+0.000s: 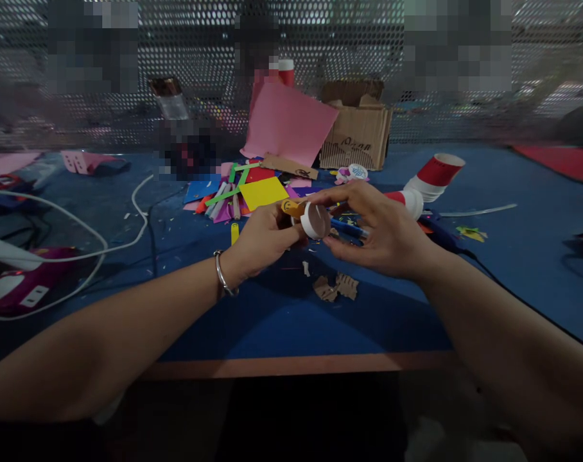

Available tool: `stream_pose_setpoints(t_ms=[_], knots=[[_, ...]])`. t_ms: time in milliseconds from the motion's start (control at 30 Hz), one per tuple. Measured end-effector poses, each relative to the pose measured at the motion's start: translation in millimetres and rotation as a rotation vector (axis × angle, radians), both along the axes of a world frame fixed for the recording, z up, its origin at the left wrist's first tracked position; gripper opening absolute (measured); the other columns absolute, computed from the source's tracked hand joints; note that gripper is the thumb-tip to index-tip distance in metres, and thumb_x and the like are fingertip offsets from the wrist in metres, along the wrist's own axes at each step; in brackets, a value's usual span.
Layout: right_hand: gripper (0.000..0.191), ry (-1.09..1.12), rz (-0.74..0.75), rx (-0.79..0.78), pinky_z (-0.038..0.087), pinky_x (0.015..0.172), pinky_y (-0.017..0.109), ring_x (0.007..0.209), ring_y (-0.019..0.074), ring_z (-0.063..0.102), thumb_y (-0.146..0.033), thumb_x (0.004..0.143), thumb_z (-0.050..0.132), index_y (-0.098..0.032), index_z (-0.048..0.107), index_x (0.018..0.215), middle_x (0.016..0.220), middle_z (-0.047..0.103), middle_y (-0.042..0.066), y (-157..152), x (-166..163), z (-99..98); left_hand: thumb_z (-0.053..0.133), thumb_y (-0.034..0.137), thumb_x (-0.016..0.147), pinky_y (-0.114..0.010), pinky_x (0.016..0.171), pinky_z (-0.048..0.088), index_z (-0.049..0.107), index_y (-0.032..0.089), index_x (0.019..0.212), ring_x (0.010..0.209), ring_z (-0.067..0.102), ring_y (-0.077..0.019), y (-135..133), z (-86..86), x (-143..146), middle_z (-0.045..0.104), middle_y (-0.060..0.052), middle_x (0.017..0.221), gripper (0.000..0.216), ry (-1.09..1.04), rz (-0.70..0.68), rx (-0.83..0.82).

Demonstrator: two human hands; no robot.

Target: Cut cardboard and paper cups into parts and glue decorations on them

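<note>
In front of me, above the table, both hands meet at a small white round paper piece (315, 222) that looks like a cut-off cup end. My left hand (260, 240), with a silver bangle at its wrist, grips it from the left. A yellow-orange piece with a drawn smiley face (292, 208) sits at those fingertips. My right hand (385, 228) curves around the other side, fingertips on the white piece's upper and lower edges. Below lie torn cardboard scraps (337, 288). A blue pen-like thing (347, 228) shows behind the right fingers.
Colored paper sheets and strips (263, 192) lie heaped beyond my hands. Pink sheet (289, 122) and a cardboard box (356, 135) stand farther back. Red-and-white paper cups (436, 176) lie right, near a black cord (508, 282). White cable (103, 247) loops left.
</note>
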State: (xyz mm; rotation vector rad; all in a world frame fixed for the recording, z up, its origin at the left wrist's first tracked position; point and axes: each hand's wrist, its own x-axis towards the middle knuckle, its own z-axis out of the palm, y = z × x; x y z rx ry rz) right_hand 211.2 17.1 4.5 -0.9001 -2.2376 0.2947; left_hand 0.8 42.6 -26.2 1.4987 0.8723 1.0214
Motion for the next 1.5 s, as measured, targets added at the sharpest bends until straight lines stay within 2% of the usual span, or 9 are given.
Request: stream_pose_setpoints(t_ms=[200, 367, 533, 700, 833, 967, 1200, 1367, 1500], knots=[[0.045, -0.027, 0.005, 0.035, 0.055, 0.101, 0.056, 0.117, 0.0344, 0.066, -0.024, 0.085, 0.069, -0.026, 0.069, 0.130, 0.125, 0.073, 0.011, -0.2, 1.3, 3.4, 0.077, 0.015, 0.075, -0.025, 0.059, 0.050, 0.071, 0.014, 0.088, 0.059, 0.060, -0.0108, -0.6, 5.6, -1.4, 0.068, -0.003, 0.073, 0.014, -0.017, -0.071, -0.042], [0.043, -0.046, 0.002, 0.042, 0.056, 0.099, 0.053, 0.117, 0.0341, 0.066, -0.026, 0.085, 0.069, -0.027, 0.070, 0.128, 0.125, 0.073, 0.010, 0.9, 0.6, 3.7, 0.079, 0.015, 0.068, -0.024, 0.061, 0.051, 0.072, 0.013, 0.088, 0.063, 0.062, -0.0111, 2.0, 8.2, -5.9, 0.069, -0.003, 0.078, 0.021, -0.087, -0.130, -0.167], [0.044, -0.080, 0.006, 0.082, 0.056, 0.097, 0.052, 0.116, 0.0336, 0.066, -0.022, 0.084, 0.068, -0.025, 0.069, 0.128, 0.125, 0.072, 0.011, 4.4, 3.0, 1.1, 0.081, 0.016, 0.064, -0.027, 0.068, 0.055, 0.075, 0.015, 0.089, 0.069, 0.067, -0.0139, 5.6, 11.3, -11.5, 0.071, -0.004, 0.081, 0.026, -0.173, -0.284, -0.281], [0.047, -0.095, 0.036, 0.099, 0.055, 0.096, 0.049, 0.115, 0.0318, 0.065, -0.019, 0.083, 0.067, -0.021, 0.067, 0.130, 0.123, 0.072, 0.012, 4.8, 4.3, 1.3, 0.089, 0.018, 0.068, -0.027, 0.073, 0.056, 0.077, 0.014, 0.091, 0.073, 0.068, -0.0133, 7.4, 13.0, -13.5, 0.074, -0.006, 0.089, 0.026, -0.157, -0.328, -0.289], [0.048, -0.134, 0.031, 0.073, 0.054, 0.095, 0.047, 0.113, 0.0314, 0.064, -0.020, 0.082, 0.066, -0.024, 0.067, 0.130, 0.121, 0.072, 0.010, 4.6, 4.2, 1.5, 0.093, 0.028, 0.071, -0.025, 0.067, 0.055, 0.078, 0.016, 0.094, 0.069, 0.068, -0.0123, 6.1, 12.6, -11.7, 0.075, -0.006, 0.091, 0.030, -0.147, -0.309, -0.296], [0.049, -0.124, 0.044, 0.088, 0.054, 0.096, 0.048, 0.112, 0.0314, 0.064, -0.020, 0.082, 0.067, -0.024, 0.067, 0.131, 0.122, 0.073, 0.010, 5.2, 4.4, 0.5, 0.094, 0.028, 0.071, -0.024, 0.065, 0.053, 0.078, 0.017, 0.093, 0.069, 0.064, -0.0113, 5.4, 11.4, -10.1, 0.073, -0.004, 0.086, 0.029, -0.102, -0.302, -0.214], [0.046, -0.085, 0.056, 0.134, 0.056, 0.093, 0.049, 0.109, 0.0320, 0.068, -0.018, 0.081, 0.069, -0.022, 0.069, 0.128, 0.118, 0.074, 0.011, 4.8, 5.2, 0.7, 0.093, 0.035, 0.073, -0.025, 0.076, 0.052, 0.080, 0.015, 0.100, 0.084, 0.066, -0.0134, 6.7, 6.7, -10.7, 0.077, -0.006, 0.100, 0.036, -0.079, -0.303, -0.126], [0.050, -0.009, 0.089, 0.158, 0.057, 0.098, 0.050, 0.114, 0.0311, 0.070, -0.016, 0.082, 0.069, -0.023, 0.067, 0.132, 0.124, 0.073, 0.010, 6.6, 6.5, -4.0, 0.096, 0.040, 0.070, -0.028, 0.081, 0.054, 0.078, 0.013, 0.096, 0.084, 0.067, -0.0140, 3.8, 3.5, -4.7, 0.078, -0.007, 0.098, 0.042, -0.178, -0.270, -0.173], [0.041, -0.019, 0.070, 0.147, 0.057, 0.102, 0.051, 0.118, 0.0319, 0.070, -0.022, 0.088, 0.071, -0.023, 0.067, 0.128, 0.127, 0.074, 0.011, 5.9, 5.3, -5.2, 0.097, 0.036, 0.071, -0.029, 0.085, 0.056, 0.076, 0.013, 0.094, 0.083, 0.069, -0.0128, 1.1, 2.9, -0.9, 0.077, -0.005, 0.095, 0.038, -0.255, -0.255, -0.211]])
